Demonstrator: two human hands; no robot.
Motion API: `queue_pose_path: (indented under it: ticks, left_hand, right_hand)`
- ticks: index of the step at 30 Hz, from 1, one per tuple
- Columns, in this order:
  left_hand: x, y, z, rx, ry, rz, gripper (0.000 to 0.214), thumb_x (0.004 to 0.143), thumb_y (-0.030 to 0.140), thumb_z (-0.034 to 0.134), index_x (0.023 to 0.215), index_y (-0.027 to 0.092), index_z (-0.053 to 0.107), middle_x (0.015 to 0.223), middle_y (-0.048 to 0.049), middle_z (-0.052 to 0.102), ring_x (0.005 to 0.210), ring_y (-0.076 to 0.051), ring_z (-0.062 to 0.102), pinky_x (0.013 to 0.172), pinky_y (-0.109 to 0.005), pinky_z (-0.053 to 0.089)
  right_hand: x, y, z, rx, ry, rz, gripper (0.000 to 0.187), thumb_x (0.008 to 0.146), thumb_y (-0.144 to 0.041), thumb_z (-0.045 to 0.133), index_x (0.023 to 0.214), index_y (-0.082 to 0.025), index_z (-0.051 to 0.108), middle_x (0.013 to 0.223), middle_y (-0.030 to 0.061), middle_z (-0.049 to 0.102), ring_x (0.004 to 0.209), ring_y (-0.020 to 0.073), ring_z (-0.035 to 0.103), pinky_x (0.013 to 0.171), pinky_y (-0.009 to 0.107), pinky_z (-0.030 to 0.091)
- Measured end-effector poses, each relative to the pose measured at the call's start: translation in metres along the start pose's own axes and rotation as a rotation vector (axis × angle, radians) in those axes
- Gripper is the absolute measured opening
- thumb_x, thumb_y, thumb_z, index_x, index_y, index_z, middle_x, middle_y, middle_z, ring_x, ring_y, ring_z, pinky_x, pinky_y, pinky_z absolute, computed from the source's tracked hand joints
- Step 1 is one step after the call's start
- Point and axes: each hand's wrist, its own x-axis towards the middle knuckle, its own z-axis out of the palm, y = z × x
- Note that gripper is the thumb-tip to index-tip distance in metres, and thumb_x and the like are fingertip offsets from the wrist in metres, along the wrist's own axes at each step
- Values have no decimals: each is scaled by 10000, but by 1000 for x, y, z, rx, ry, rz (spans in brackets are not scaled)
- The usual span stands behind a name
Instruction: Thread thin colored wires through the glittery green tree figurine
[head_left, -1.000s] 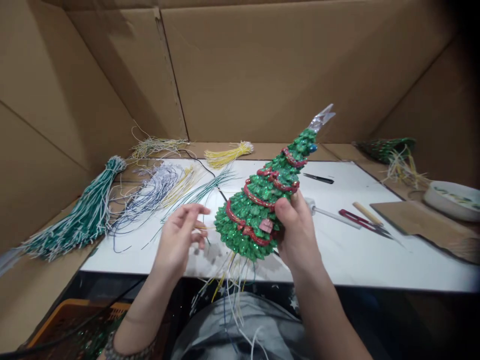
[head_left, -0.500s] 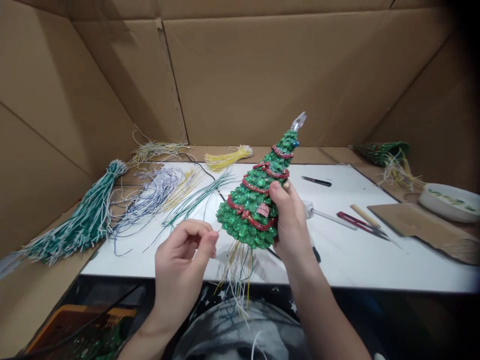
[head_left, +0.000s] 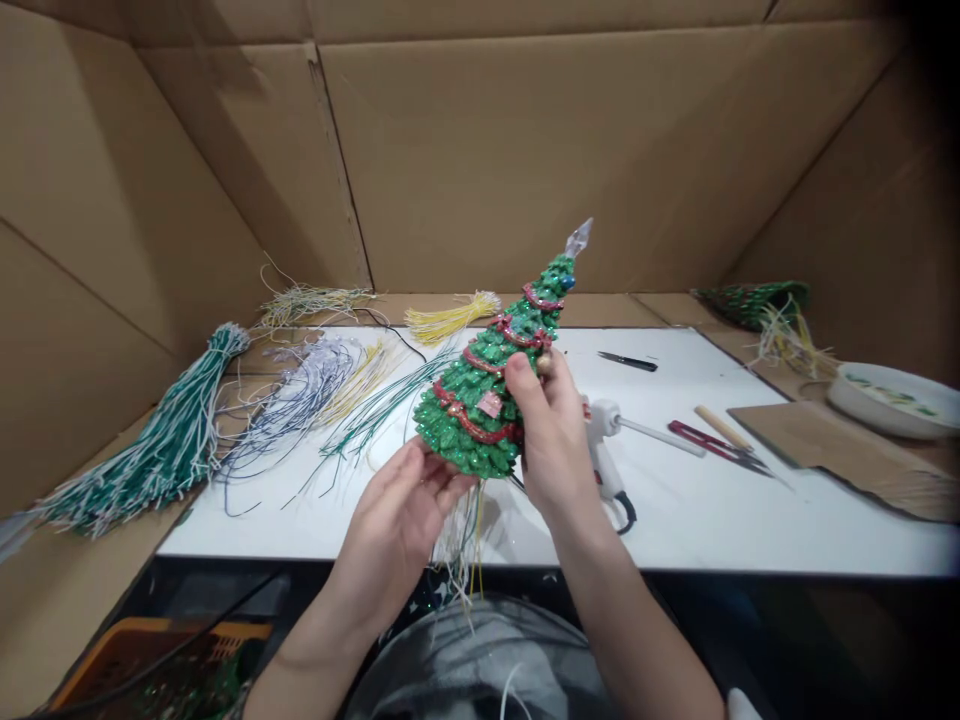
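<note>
A small green glittery Christmas tree [head_left: 487, 385] with red garlands and a clear tip is held above the white table top [head_left: 705, 520]. My right hand [head_left: 551, 445] is wrapped round its right side. My left hand [head_left: 405, 515] cups the tree's base from below, fingers bent against it. Thin yellow, white and blue wires [head_left: 465, 545] hang out of the base between my hands.
Bundles of green [head_left: 161, 445], white and yellow [head_left: 450, 318] wires lie at the left and back. A white glue gun [head_left: 607, 455], red snips [head_left: 716, 445], a black tool [head_left: 628, 361], a cardboard sheet [head_left: 832, 450], a bowl [head_left: 892, 398] and another tree [head_left: 754, 300] sit to the right. Cardboard walls enclose the bench.
My left hand has risen from a pinch beside the tree to its base. The tree has shifted left and a little lower with my right hand.
</note>
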Motion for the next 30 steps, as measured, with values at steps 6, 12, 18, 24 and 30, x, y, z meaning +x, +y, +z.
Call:
queue_pose_path:
  ticks: [6, 12, 18, 24, 30]
  left_hand:
    - [10, 0, -4, -158, 58, 48, 282, 963, 362, 579, 1124, 197, 741, 1208, -90, 749, 1141, -200, 690, 989, -305, 562]
    - [23, 30, -12, -219, 323, 108, 364, 1038, 336, 410, 1233, 215, 692, 1171, -61, 777, 1201, -162, 671, 1097, -311, 484]
    - [20, 59, -18, -235, 302, 399, 447, 996, 474, 441, 1310, 227, 641, 1319, -62, 709, 1379, -195, 531, 1177, -383, 410]
    - [15, 72, -16, -254, 345, 565, 367, 993, 447, 472, 1205, 254, 701, 1341, -1, 697, 1392, -212, 516, 1183, -386, 411]
    - [18, 61, -14, -240, 318, 539, 406, 981, 474, 487, 1255, 240, 674, 1347, -54, 692, 1425, -211, 474, 1205, -403, 371]
  right_hand:
    - [-7, 1, 20, -60, -40, -87, 458, 844, -591, 664, 1119, -244, 548, 1104, 52, 691, 1006, 186, 670, 920, 342, 557]
    - [-4, 3, 18, -191, -300, -216, 551, 1000, -601, 367, 1428, -259, 424, 1497, 68, 512, 1394, 178, 480, 1170, 380, 389]
    - [22, -18, 18, -1101, -384, -363, 339, 1020, -234, 408, 1309, -154, 566, 1276, 124, 670, 1179, 240, 627, 985, 392, 477]
    - [49, 8, 29, -1711, -552, -266, 238, 930, -51, 480, 931, -136, 703, 986, 125, 732, 1000, 253, 678, 877, 398, 497]
    - [64, 73, 24, -1834, -599, -246, 356, 946, -378, 625, 1229, -164, 607, 1258, 97, 628, 1106, 227, 634, 944, 460, 550]
